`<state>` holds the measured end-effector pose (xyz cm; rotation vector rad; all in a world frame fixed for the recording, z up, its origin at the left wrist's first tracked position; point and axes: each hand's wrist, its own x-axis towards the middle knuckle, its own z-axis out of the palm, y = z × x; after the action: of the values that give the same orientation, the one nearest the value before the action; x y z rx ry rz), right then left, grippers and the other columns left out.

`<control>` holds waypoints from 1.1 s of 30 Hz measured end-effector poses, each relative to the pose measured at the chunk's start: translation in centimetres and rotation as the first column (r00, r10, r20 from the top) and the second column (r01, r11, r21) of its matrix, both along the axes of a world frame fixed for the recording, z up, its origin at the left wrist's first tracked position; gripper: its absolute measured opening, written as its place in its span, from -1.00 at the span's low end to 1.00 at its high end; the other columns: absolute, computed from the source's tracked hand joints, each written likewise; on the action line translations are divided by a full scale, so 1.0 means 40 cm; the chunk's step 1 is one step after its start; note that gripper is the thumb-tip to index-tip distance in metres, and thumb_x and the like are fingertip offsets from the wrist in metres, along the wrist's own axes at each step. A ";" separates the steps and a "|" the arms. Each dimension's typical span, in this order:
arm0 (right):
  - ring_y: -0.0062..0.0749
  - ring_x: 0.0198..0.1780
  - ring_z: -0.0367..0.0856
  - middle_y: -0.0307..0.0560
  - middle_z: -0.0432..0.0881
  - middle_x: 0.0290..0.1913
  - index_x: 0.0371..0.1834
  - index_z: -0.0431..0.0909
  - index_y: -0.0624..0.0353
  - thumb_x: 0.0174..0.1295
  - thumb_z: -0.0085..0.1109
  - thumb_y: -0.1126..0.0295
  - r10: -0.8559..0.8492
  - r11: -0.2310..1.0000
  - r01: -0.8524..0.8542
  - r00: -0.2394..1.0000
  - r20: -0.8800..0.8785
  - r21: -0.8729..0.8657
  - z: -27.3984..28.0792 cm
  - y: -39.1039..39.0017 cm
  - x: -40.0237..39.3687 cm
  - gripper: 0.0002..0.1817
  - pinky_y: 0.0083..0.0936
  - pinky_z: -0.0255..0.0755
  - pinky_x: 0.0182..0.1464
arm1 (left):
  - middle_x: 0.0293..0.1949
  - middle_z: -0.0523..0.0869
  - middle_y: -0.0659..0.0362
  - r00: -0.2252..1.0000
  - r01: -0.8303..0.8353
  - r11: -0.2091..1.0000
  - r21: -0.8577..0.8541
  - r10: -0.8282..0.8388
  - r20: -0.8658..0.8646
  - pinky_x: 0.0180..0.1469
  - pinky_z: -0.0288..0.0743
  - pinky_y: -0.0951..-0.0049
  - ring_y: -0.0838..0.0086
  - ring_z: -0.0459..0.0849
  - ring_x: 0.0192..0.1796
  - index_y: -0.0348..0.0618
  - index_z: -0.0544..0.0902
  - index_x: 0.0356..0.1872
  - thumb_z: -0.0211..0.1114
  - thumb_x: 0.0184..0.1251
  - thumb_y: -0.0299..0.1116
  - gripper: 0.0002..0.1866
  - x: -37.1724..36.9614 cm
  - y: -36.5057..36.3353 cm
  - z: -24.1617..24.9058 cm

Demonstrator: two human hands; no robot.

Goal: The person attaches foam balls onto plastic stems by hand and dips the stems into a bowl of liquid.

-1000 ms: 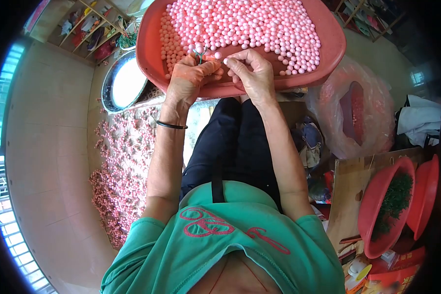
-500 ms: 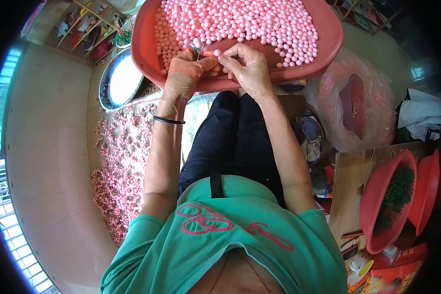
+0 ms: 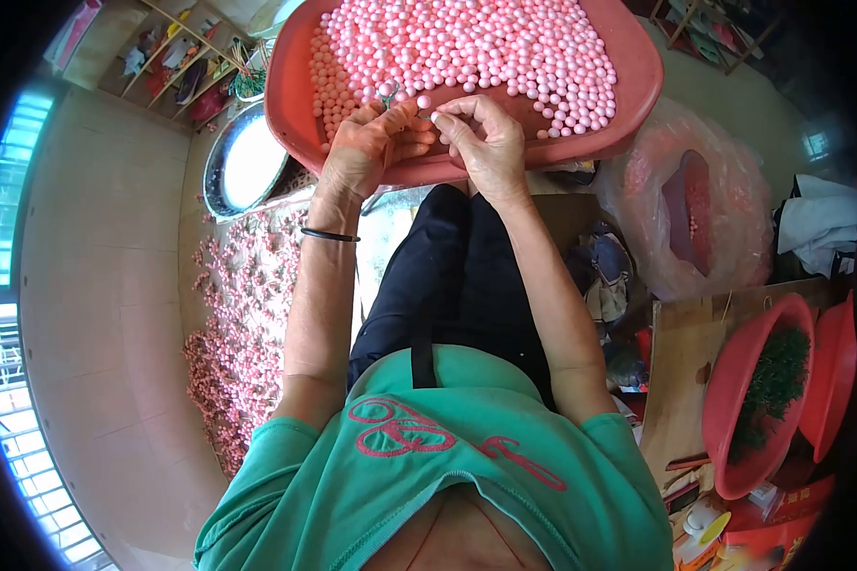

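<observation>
A red basin (image 3: 295, 105) stands at the top of the head view, with many pink beads (image 3: 467, 43) heaped along its far side. Over its near rim, my left hand (image 3: 362, 152) is closed on a thin green stem (image 3: 388, 93), mostly hidden by the fingers. One pink bead (image 3: 424, 102) shows just beyond those fingertips; whether it sits on a stem I cannot make out. To its right, the thumb and forefinger of my right hand (image 3: 490, 143) pinch a bead (image 3: 435, 116), close to the left fingers.
On the left stand a pan of white liquid (image 3: 243, 162) and a spread of pink-beaded sprigs (image 3: 243, 333). A plastic bag (image 3: 638, 238) with beads lies to the right. Below it, a red tub (image 3: 724, 419) holds green stems (image 3: 771, 381). Shelves (image 3: 176, 67) stand at the upper left.
My right hand has drawn slightly away from the left, and a bead now shows in its fingertips. The left fingers have spread a little. The view has shifted slightly.
</observation>
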<state>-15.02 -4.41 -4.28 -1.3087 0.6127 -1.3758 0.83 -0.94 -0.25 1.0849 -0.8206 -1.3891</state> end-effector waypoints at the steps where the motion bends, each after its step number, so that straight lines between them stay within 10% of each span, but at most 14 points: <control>1: -0.80 -0.56 0.42 -0.30 0.56 -0.48 -0.24 0.60 0.23 0.26 0.28 0.46 -0.003 1.000 0.003 1.000 0.003 -0.001 0.001 -0.001 -0.002 -0.90 -0.80 0.29 -0.55 | -0.31 0.69 0.05 1.000 -0.022 1.000 0.012 0.022 -0.002 -0.21 0.67 0.45 0.36 0.72 -0.26 -0.38 0.56 -0.10 0.26 0.38 -0.36 -0.75 -0.004 0.000 0.002; 33: -0.77 -0.56 0.45 -0.29 0.58 -0.51 -0.24 0.65 0.26 0.26 0.31 0.34 0.008 0.995 0.003 0.994 -0.107 0.101 0.017 0.005 -0.001 -0.81 -0.77 0.31 -0.57 | -0.47 0.65 0.17 0.945 -0.139 0.987 -0.076 0.155 0.287 -0.34 0.52 0.59 0.56 0.60 -0.45 -0.31 0.61 -0.32 0.32 0.29 -0.35 -0.81 -0.043 0.018 0.003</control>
<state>-15.06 -4.21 -3.61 -1.3075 0.7438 -1.2625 -0.91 -0.21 -0.12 1.3006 -0.9630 -1.0889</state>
